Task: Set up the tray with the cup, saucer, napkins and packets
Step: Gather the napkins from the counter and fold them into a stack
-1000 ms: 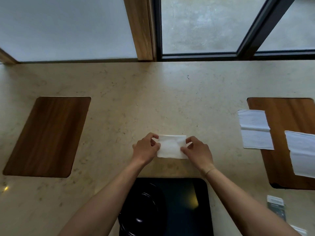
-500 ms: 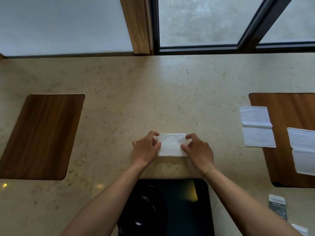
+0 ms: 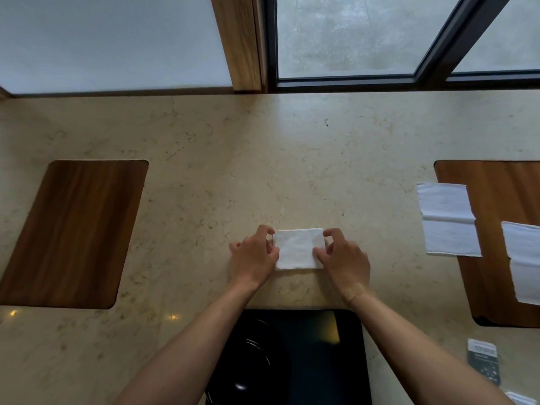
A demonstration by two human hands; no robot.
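A small folded white napkin (image 3: 298, 249) lies flat on the beige stone counter, just beyond a black tray (image 3: 327, 355). My left hand (image 3: 253, 257) pinches its left edge and my right hand (image 3: 343, 258) pinches its right edge. On the tray's left part sits a black saucer (image 3: 254, 363), partly hidden by my left forearm. Two more white napkins lie at the right: one (image 3: 448, 220) on the counter's edge of a wooden inlay, another (image 3: 524, 261) cut off by the frame. A grey packet (image 3: 482, 361) lies at the lower right. No cup is in view.
A dark wooden inlay (image 3: 73, 232) is set into the counter at the left, and a second one (image 3: 502, 200) at the right. Window frames and a wooden post (image 3: 239, 42) rise behind the counter's far edge. A white corner (image 3: 520, 400) shows at the bottom right.
Both hands stay on the napkin's edges with slightly shifted fingers. The view has tilted a little, so the counter and the napkins sit slightly lower and to the right.
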